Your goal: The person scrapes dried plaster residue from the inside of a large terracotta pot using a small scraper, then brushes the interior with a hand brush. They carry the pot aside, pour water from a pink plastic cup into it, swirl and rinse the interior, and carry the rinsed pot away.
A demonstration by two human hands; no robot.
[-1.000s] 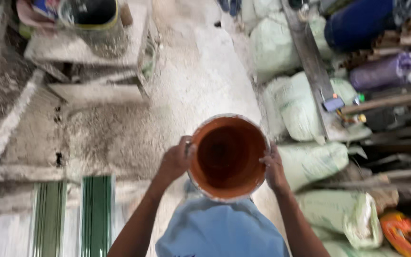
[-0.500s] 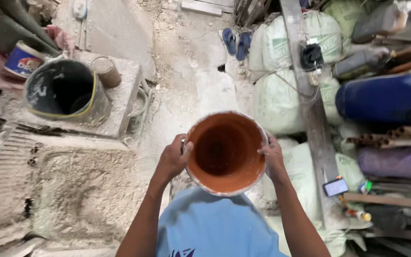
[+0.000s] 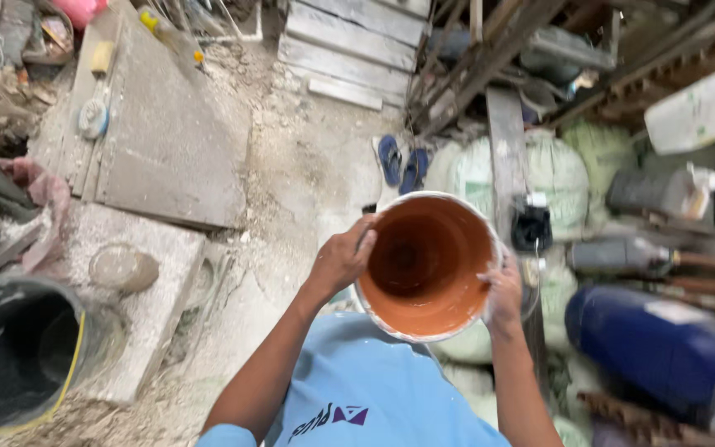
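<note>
An empty orange-brown bucket (image 3: 424, 265) with a pale rim is held in front of my chest, its mouth facing up at me. My left hand (image 3: 343, 258) grips its left rim, fingers curled over the edge. My right hand (image 3: 502, 291) holds the right rim, smeared with pale dust. Below the bucket I see my light blue shirt (image 3: 366, 389).
A black bucket with a yellow rim (image 3: 10, 356) stands at the lower left on a dusty concrete slab (image 3: 151, 314). Pale sacks (image 3: 556, 174) and a dark blue drum (image 3: 664, 348) lie on the right. Blue sandals (image 3: 399, 161) rest on the gritty floor by wooden planks (image 3: 349, 50).
The view has swung forward and left across the yard; the black bucket slid to the lower left. Both hands keep their hold on the orange bucket.
</note>
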